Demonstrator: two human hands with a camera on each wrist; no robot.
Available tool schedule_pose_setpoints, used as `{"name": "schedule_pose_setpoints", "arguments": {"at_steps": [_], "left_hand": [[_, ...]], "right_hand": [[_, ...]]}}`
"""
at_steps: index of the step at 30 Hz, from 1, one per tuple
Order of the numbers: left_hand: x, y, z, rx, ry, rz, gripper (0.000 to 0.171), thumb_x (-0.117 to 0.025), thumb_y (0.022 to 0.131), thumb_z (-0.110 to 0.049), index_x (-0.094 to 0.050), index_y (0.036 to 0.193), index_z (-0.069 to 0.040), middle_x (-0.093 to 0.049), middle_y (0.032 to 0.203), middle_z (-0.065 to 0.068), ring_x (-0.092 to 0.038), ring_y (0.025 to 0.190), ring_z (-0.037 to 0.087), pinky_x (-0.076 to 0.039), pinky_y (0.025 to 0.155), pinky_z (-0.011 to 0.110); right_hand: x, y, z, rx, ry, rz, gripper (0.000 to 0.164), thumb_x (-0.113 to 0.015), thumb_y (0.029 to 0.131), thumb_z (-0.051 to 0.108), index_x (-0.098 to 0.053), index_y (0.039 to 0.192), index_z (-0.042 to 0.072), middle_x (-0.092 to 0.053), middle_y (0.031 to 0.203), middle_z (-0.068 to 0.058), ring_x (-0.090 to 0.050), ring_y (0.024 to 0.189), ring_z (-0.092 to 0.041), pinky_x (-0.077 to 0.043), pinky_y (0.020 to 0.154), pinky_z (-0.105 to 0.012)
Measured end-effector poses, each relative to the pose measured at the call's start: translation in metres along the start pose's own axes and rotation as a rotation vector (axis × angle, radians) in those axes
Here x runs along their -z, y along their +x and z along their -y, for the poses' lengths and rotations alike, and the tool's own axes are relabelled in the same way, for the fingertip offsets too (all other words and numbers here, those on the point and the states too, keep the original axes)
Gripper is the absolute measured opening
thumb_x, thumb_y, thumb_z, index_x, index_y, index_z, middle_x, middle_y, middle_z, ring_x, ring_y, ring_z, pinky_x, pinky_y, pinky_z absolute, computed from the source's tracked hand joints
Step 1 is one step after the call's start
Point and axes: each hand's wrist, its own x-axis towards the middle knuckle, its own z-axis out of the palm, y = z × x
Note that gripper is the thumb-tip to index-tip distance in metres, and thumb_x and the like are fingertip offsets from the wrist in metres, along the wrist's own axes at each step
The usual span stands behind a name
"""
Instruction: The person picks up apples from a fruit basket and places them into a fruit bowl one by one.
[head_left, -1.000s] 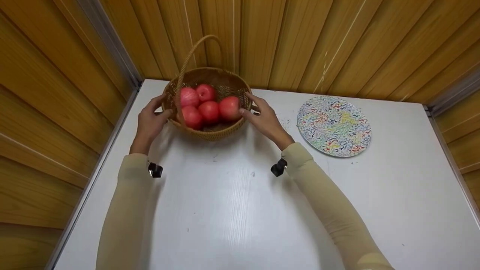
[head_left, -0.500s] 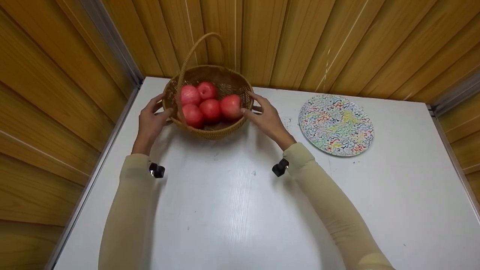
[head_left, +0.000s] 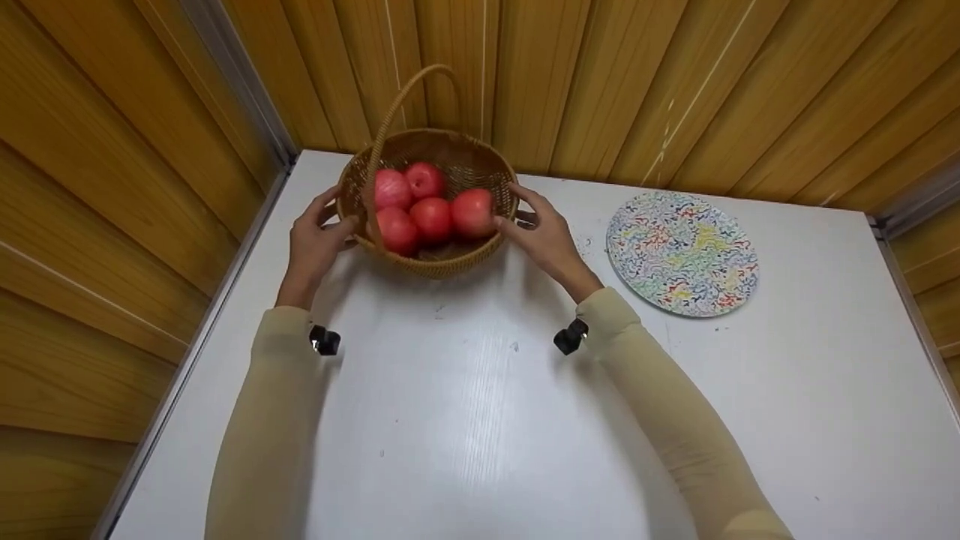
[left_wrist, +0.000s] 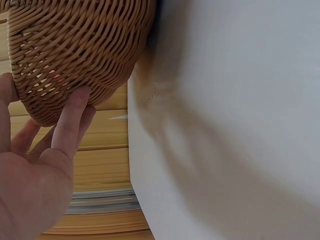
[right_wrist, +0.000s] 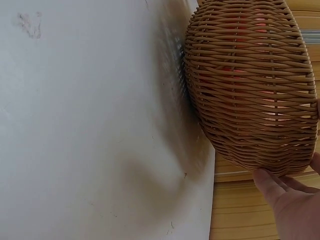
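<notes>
A round woven wicker basket (head_left: 444, 267) with a tall arched handle (head_left: 386, 124) is at the back left of the white table. Several red apples (head_left: 431, 220) lie inside it, grouped to the left and front. My left hand (head_left: 311, 241) grips the basket's left side, thumb at the rim. On the opposite side my right hand (head_left: 549, 241) holds the basket likewise. In the left wrist view, fingers (left_wrist: 67, 125) press the wicker wall from below. The right wrist view shows the basket's weave (right_wrist: 250, 95) with red glimpsed through it, and fingertips (right_wrist: 265, 182) against its side.
A round plate (head_left: 682, 255) with a multicolored squiggle pattern lies to the right on the white table (head_left: 450, 420). Wood-paneled walls (head_left: 600, 90) rise close behind the basket and along the left, meeting at a metal corner post (head_left: 247, 82).
The head view has shifted slightly, so everything appears a little farther right. Both hands keep their hold, and the basket shows no clear movement relative to the table.
</notes>
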Motion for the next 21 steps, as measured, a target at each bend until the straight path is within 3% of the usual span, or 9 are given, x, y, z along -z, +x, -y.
{"name": "schedule_pose_setpoints", "arguments": {"at_steps": [21], "left_hand": [[-0.015, -0.003, -0.003, 0.020, 0.012, 0.009, 0.063, -0.072, 0.099, -0.017, -0.052, 0.159, -0.020, -0.055, 0.152, 0.017, -0.068, 0.115, 0.030, -0.063, 0.082, 0.031]], "right_hand": [[0.017, -0.008, -0.009, 0.018, 0.019, 0.007, 0.071, -0.078, 0.098, 0.034, -0.050, 0.160, 0.015, -0.043, 0.164, -0.007, -0.061, 0.133, -0.030, -0.054, 0.105, -0.040]]}}
